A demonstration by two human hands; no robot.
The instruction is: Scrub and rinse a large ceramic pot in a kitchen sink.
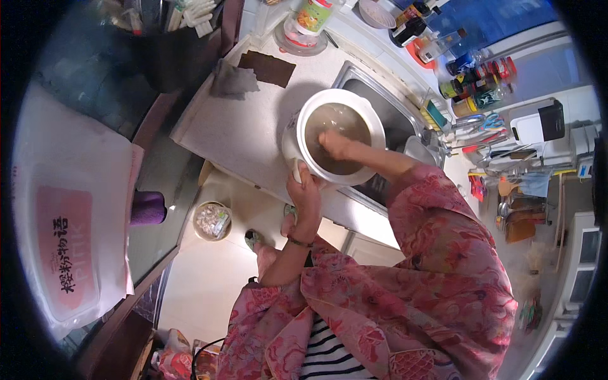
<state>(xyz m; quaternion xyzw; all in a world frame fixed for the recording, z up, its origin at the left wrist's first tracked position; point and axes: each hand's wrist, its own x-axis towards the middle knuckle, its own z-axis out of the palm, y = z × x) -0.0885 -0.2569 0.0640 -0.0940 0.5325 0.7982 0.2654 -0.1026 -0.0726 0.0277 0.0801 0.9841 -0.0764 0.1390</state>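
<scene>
A white ceramic pot (340, 178) holding murky, brownish liquid stands on the light countertop (237, 128), partly over the edge of a steel sink (354, 71). My left hand (304, 184) grips the pot's side handle (297, 172), its fingers curled round it. My right hand (334, 145) reaches in over the far rim and is partly under the liquid; its fingertips are hidden, so whether it holds anything does not show. A grey cloth (235, 81) and a brown flat piece (268, 68) lie on the counter.
Bottles and jars (479, 78) line the windowsill. A metal bowl (420, 151) sits by the sink's tap end. A plastic jar (313, 18) stands at the counter's back. Utensils (522, 213) hang at the right. On the floor is a filled waste bin (213, 221).
</scene>
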